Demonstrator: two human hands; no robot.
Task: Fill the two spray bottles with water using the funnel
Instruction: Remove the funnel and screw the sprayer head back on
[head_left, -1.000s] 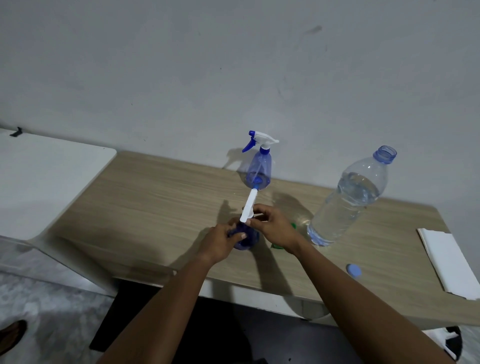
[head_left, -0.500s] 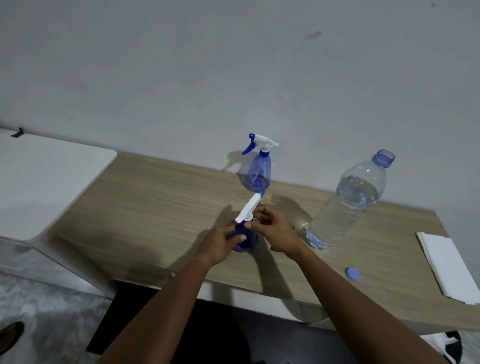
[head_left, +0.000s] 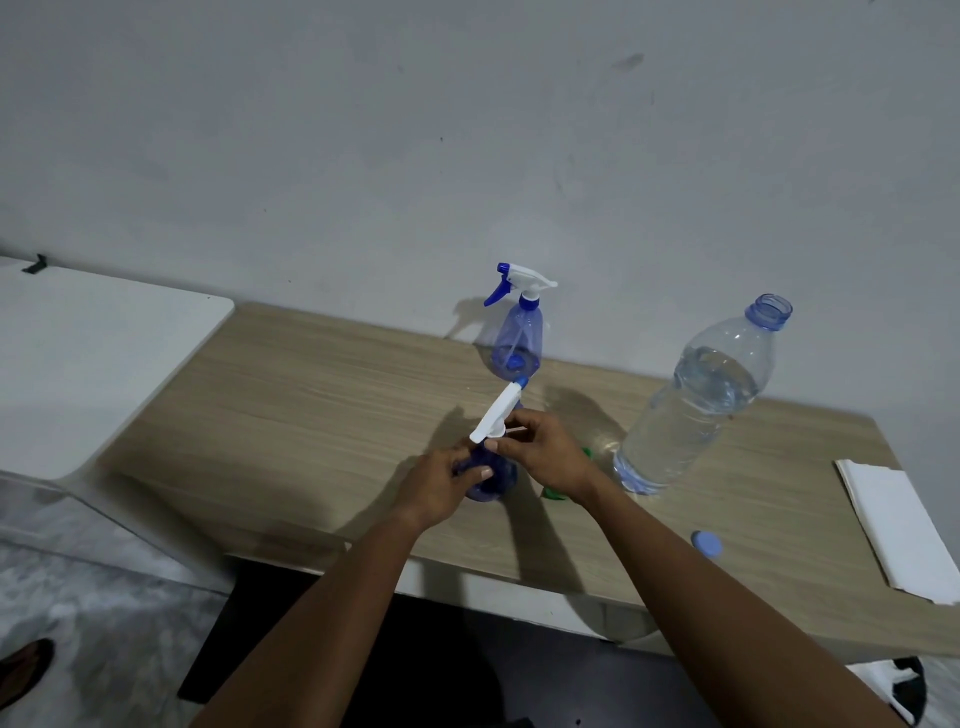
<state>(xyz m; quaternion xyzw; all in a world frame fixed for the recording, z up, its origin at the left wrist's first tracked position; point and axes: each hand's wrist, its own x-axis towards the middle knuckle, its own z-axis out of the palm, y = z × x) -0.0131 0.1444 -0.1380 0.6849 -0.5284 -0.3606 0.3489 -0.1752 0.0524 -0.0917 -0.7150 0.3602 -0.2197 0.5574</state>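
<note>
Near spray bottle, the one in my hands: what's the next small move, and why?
Probably give the sprayer head a twist with the right hand, left hand steadying the near spray bottle: the head sits tilted at the neck and looks neither seated nor free.

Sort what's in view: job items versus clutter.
Job:
blue translucent spray bottle, gripped by left hand and right hand
second blue spray bottle by the wall
clear plastic water bottle
green funnel, half-hidden

Lying about:
round blue cap
folded white sheet
</note>
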